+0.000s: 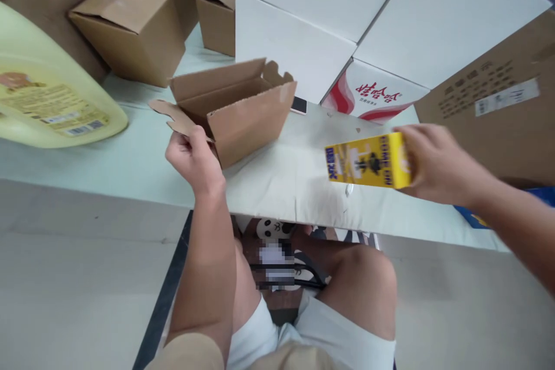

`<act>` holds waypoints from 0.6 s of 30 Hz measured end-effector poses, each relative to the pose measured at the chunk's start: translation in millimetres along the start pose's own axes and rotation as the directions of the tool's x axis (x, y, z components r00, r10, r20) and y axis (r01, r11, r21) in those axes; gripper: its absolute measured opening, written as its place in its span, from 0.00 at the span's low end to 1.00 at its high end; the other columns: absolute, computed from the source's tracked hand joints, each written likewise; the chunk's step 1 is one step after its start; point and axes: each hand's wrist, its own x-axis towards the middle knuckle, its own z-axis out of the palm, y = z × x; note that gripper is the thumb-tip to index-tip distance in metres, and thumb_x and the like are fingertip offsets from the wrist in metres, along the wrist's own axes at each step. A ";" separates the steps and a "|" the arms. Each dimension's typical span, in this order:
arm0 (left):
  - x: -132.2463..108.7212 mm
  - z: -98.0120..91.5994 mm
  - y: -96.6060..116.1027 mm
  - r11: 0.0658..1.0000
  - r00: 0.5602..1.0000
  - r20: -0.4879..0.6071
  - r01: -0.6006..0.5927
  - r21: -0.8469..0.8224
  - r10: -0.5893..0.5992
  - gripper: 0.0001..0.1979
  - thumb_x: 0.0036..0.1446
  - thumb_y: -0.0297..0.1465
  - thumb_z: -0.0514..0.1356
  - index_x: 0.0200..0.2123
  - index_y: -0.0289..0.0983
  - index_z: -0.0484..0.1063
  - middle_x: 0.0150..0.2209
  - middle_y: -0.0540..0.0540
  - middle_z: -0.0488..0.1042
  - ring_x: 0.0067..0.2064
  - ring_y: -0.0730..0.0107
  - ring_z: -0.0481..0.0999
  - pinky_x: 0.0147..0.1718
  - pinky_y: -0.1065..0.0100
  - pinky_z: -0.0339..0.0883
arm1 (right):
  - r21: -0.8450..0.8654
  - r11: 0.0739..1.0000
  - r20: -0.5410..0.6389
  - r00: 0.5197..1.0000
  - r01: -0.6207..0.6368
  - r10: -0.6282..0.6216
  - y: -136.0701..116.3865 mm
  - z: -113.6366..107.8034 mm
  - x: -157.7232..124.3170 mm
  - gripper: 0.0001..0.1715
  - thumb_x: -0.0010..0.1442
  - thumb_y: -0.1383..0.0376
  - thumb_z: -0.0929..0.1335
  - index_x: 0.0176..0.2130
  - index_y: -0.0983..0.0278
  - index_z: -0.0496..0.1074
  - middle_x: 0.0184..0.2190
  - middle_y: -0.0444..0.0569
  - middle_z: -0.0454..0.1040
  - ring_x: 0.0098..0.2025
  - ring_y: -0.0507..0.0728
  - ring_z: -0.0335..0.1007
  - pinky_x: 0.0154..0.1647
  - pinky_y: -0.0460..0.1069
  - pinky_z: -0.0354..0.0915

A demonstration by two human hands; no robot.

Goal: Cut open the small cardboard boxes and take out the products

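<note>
My left hand pinches the near-left flap of an open brown cardboard box. The box's top flaps stand up, and the part of its inside that shows is dark, its bottom hidden. On the right, my right hand is closed around one end of a small yellow carton with blue lettering and a dark picture. The carton is held sideways above the pale table cover, apart from the cardboard box. My palm hides the carton's right end.
A large yellow plastic bottle is at the left. Closed brown boxes stand behind it. White boxes and a red-and-white printed box line the back. A big printed carton is at right, a blue packet below my forearm.
</note>
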 end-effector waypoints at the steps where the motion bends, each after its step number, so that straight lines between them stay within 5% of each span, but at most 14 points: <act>1: -1.2 1.5 0.7 1.000 1.000 0.021 -0.002 -0.010 0.002 0.19 0.50 0.35 0.64 0.22 0.41 0.53 0.21 0.55 0.51 0.24 0.78 0.53 0.22 0.69 0.48 | 0.020 1.000 0.043 0.999 0.023 -0.024 -24.0 20.7 22.9 0.59 0.48 0.48 0.76 0.72 0.60 0.57 0.67 0.67 0.62 0.68 0.81 0.58 0.66 0.69 0.64; 5: -11.5 4.7 10.7 0.991 0.990 0.055 -0.126 -0.049 0.129 0.22 0.50 0.33 0.62 0.20 0.40 0.46 0.19 0.56 0.45 0.23 0.78 0.48 0.23 0.67 0.43 | 0.088 0.993 0.128 0.988 0.074 -0.084 -60.8 60.9 62.5 0.59 0.50 0.51 0.73 0.72 0.67 0.54 0.65 0.69 0.62 0.67 0.80 0.59 0.68 0.75 0.58; 8: -31.2 4.2 23.2 0.943 0.942 0.054 -0.327 -0.067 0.331 0.21 0.54 0.29 0.57 0.17 0.38 0.47 0.17 0.54 0.45 0.21 0.77 0.46 0.24 0.65 0.39 | 0.223 0.972 0.025 0.996 0.072 -0.080 -50.4 71.1 54.3 0.60 0.54 0.46 0.72 0.74 0.62 0.49 0.74 0.65 0.49 0.76 0.76 0.45 0.72 0.73 0.51; 10: -49.3 4.7 27.1 0.901 0.881 0.191 -0.420 -0.107 0.433 0.20 0.57 0.29 0.57 0.17 0.37 0.51 0.17 0.54 0.49 0.21 0.76 0.48 0.24 0.64 0.40 | 0.401 0.916 -0.092 0.995 0.006 0.034 -43.5 89.9 40.1 0.64 0.54 0.41 0.71 0.75 0.58 0.42 0.77 0.63 0.40 0.78 0.73 0.40 0.70 0.71 0.55; 12: -68.0 7.7 23.7 0.906 0.772 0.484 -0.402 -0.130 0.412 0.20 0.59 0.30 0.58 0.18 0.38 0.53 0.17 0.54 0.51 0.20 0.75 0.50 0.23 0.65 0.43 | 0.632 0.771 -0.156 0.961 -0.079 0.227 -44.6 122.1 24.8 0.62 0.58 0.36 0.65 0.75 0.53 0.32 0.77 0.61 0.41 0.76 0.70 0.47 0.66 0.69 0.63; 14: -84.9 13.2 13.8 0.951 0.614 0.754 -0.306 -0.045 0.233 0.19 0.59 0.32 0.60 0.20 0.40 0.55 0.19 0.55 0.55 0.22 0.75 0.54 0.23 0.67 0.51 | 0.803 0.582 -0.117 0.923 -0.129 0.367 -54.4 160.3 12.9 0.52 0.63 0.35 0.53 0.75 0.51 0.30 0.74 0.61 0.52 0.71 0.67 0.60 0.60 0.68 0.68; 16: -99.8 19.6 0.6 0.968 0.475 0.879 -0.234 0.093 0.030 0.12 0.57 0.35 0.62 0.26 0.41 0.62 0.25 0.53 0.65 0.28 0.72 0.66 0.29 0.67 0.64 | 0.859 0.491 -0.078 0.912 -0.143 0.402 -68.5 193.6 5.9 0.48 0.64 0.37 0.48 0.74 0.51 0.37 0.69 0.61 0.62 0.69 0.67 0.64 0.59 0.68 0.69; 18: -112.9 24.8 -12.7 0.961 0.384 0.919 -0.208 0.183 -0.092 0.12 0.55 0.39 0.65 0.37 0.41 0.68 0.39 0.48 0.74 0.41 0.64 0.75 0.43 0.60 0.73 | 0.869 0.478 -0.082 0.914 -0.129 0.396 -79.5 215.6 2.3 0.46 0.64 0.38 0.51 0.73 0.52 0.43 0.68 0.59 0.64 0.70 0.66 0.62 0.61 0.66 0.68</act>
